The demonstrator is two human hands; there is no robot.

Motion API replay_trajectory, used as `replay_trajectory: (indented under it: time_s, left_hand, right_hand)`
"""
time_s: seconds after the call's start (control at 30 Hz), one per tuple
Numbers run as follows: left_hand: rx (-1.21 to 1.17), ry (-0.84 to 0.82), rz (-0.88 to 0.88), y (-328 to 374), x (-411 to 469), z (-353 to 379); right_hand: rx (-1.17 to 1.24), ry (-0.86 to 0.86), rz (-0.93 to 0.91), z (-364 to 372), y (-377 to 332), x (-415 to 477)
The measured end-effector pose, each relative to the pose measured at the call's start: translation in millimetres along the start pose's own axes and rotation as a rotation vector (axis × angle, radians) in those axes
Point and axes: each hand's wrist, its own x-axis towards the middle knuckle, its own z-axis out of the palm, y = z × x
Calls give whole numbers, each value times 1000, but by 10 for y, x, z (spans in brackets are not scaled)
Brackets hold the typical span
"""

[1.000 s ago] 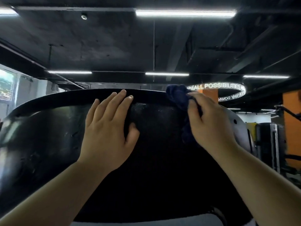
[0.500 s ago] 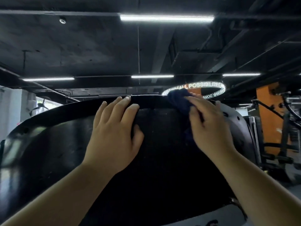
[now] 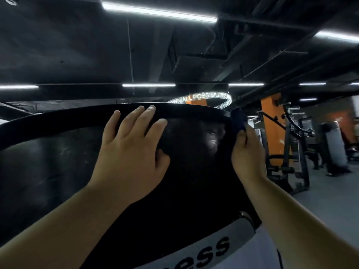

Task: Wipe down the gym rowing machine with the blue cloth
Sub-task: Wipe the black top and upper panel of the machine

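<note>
A broad black housing of the rowing machine (image 3: 58, 162) filled the lower left and middle of the view. Its surface was dull and scuffed, with a pale glint near the right side. A raised dark rim (image 3: 194, 110) arched along its top from left to right. Below, a grey band (image 3: 239, 230) carried the black letters "ess". Overhead ran a dark ceiling with long strip lights (image 3: 159, 12). Behind the rim hung a lit ring sign (image 3: 207, 96) reading "ALL POSSIBILITIES". To the right stood an orange column (image 3: 272, 129) and a black weight frame (image 3: 291, 152) on a grey floor (image 3: 320, 200). The far right was too blurred to tell.

The blue cloth (image 3: 238, 118) sat at the right end of the rim, touching it. It was bunched into a dark wad, its long axis roughly upright. Its top poked above the rim, and its lower end was lost in the fingers.

The left hand (image 3: 132, 152) lay flat on the housing, left of centre. Its fingers were straight and slightly spread, the tips reaching onto the rim, the thumb angled out to the right. The forearm rose from the lower left. The right hand (image 3: 246, 156) was at the housing's right edge, its back to the camera. Its fingers curled round the cloth and pinched it against the rim. Its forearm came up from the lower right.
</note>
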Motion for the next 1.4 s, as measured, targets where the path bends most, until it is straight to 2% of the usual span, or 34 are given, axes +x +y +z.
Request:
replay_trajectory:
  time_s: [0.03,0.1,0.23,0.27,0.3,0.37,0.47,0.5,0.57,0.7,0.77,0.83,0.93,0.97,1.03,1.17,1.23,1.3,1.4]
  left_hand:
    - [6,-3,0,49,44,18]
    - [22,-6,3,162,143,69]
    - [56,-3,36,456,322,219]
    - [65,-5,38,527,361,254]
    - [75,-11,37,594,395,287]
    - [94,-20,30,710,455,346]
    - [126,-40,16,908,561,433]
    - [136,-49,7,984,605,468]
    - [147,-51,-24,1133,690,542]
    - [176,-25,-80,1341,797,658]
    - [179,-24,-118,1406,819,685]
    - [193,-39,-138,1463,824,719]
    - [207,-50,-143,1547,819,785]
    - [207,-54,-148,1574,824,799]
    - [202,-56,-166,1615,844,813]
    - [196,-35,-193,1658,870,826]
    - [209,-40,-202,1687,874,834]
    - [203,-50,-211,1726,859,851]
    - [204,-89,-147,1825,797,907]
  right_hand:
    - [3,26,86,15,-1,20]
    - [3,-8,25,39,-66,27]
    - [-56,-226,-518,-18,-18,10]
    - [-99,-233,-611,-61,134,100]
    - [-114,-221,-625,-109,308,195]
    - [-39,-175,-425,-175,692,373]
    - [107,-110,44,-201,968,573]
    - [126,-100,111,-198,967,618]
    - [150,-158,46,-202,823,665]
    - [195,-391,-499,-163,518,683]
    - [214,-419,-634,-137,660,784]
    - [212,-348,-539,-179,921,867]
    - [220,-303,-140,-278,1193,969]
    - [217,-321,-69,-279,1205,1002]
    - [200,-374,-124,-256,1061,1069]
    - [224,-468,-490,-168,661,1147]
    - [262,-464,-555,-150,779,1161]
    - [288,-371,-493,-177,1135,1025]
    - [303,-283,-255,-256,1659,682]
